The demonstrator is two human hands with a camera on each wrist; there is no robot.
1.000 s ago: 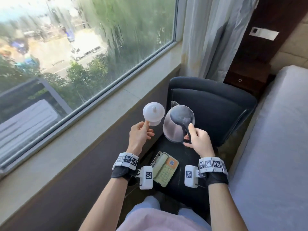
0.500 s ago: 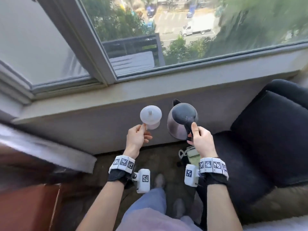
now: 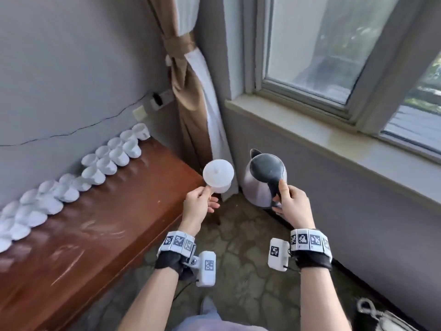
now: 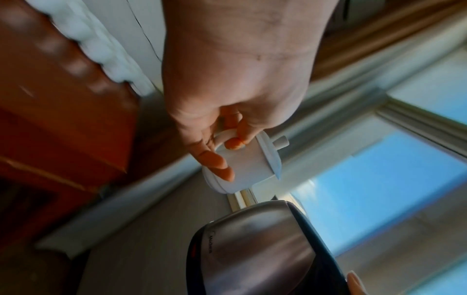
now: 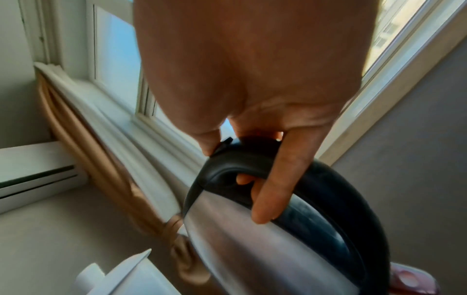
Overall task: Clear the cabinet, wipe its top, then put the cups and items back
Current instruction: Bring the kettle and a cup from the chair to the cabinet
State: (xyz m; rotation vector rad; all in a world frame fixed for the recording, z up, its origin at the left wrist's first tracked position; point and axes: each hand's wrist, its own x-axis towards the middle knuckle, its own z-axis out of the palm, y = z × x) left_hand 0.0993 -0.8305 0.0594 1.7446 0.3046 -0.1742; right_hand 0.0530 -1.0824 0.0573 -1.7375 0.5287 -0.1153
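The left hand [image 3: 200, 206] pinches a lidded white cup [image 3: 218, 175] by its handle at frame centre; it looks fragile, its lid loose. The right hand [image 3: 292, 206] wraps the steel kettle [image 3: 265, 182] handle, likely heavier.

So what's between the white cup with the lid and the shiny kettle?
Nothing held: in the head view, only the hanging curtain shows behind the gap between the white lidded cup and steel kettle.

Cups line the cabinet to your left.
Your rows of cups [image 3: 100, 167] sit on the cabinet [image 3: 95, 230] against the wall; the curtain [image 3: 191, 96] hangs beyond, with the windowsill [image 3: 334, 137] to its right.
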